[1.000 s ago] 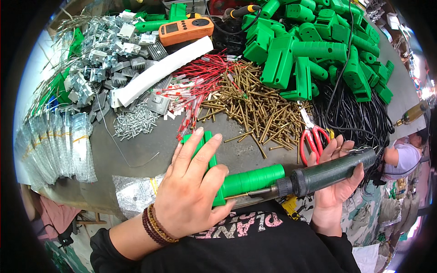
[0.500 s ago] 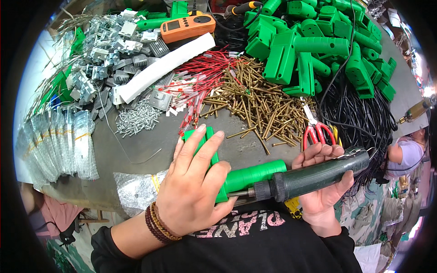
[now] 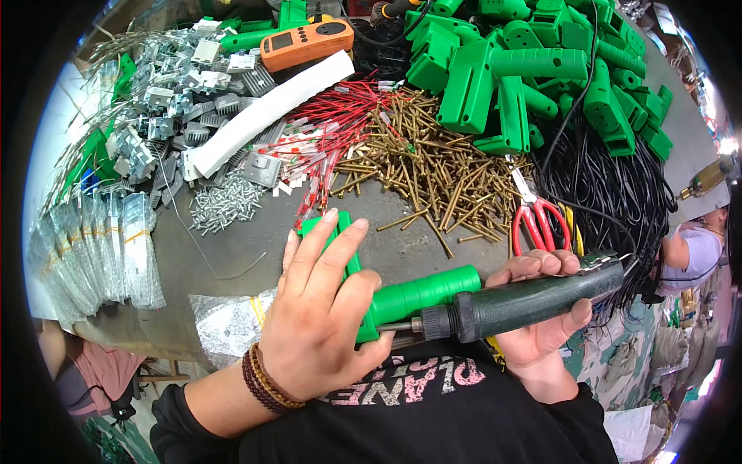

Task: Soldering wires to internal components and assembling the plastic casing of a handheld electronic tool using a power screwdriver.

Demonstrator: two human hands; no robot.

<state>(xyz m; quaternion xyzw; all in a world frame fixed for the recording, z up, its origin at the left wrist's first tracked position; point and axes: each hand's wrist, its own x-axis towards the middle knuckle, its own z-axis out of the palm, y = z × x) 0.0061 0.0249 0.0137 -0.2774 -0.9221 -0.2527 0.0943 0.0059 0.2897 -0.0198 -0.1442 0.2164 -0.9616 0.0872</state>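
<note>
My left hand (image 3: 313, 309) lies over a green plastic housing (image 3: 425, 292) with a ribbed handle, holding it near the table's front edge. Its fingers are curved over the block end, hiding much of it. An electric screwdriver (image 3: 533, 300) with a dark body rests in my right hand (image 3: 533, 348), thumb in front and fingertips behind. The tool lies nearly level alongside the handle. Its bit points left and reaches the housing's block end by my left thumb; whether it sits on a screw is hidden.
Beyond my hands lie long brass-coloured screws (image 3: 440, 170), red wires (image 3: 340, 116), small silver screws (image 3: 226, 203) and red-handled scissors (image 3: 539, 224). Green housings (image 3: 541, 66) and black cables (image 3: 618, 185) pile up at right. An orange meter (image 3: 305, 45) and plastic-wrapped packets (image 3: 108, 247) lie leftward.
The whole view has shifted a little, so everything sits slightly further left. Both hands keep their hold, with the bit still against the housing.
</note>
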